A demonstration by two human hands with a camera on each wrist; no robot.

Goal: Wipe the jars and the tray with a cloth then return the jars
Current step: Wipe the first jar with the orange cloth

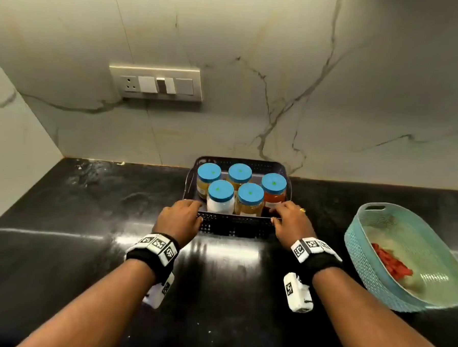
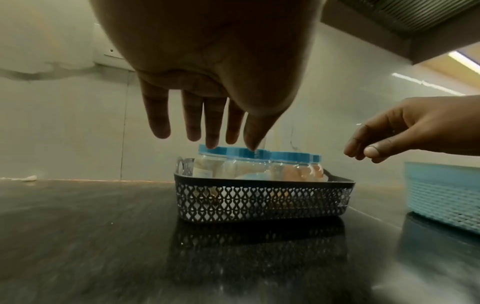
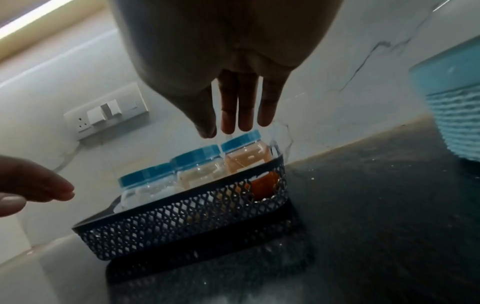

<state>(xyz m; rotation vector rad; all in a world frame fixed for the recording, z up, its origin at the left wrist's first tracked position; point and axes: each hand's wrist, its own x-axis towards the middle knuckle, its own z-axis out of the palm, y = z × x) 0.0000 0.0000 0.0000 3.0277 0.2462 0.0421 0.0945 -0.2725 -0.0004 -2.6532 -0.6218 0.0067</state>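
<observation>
The dark tray sits on the black desk by the far wall, with five blue-lid jars standing inside it. The left hand and right hand reach to the tray's near corners. Their fingers look loose and spread out, holding nothing. No wiping looks started. I think the next move is to take hold of the tray or lift a jar out. I see no cloth yet.

bare forearms, black wristbands with white marker blocks, gold ring
</observation>
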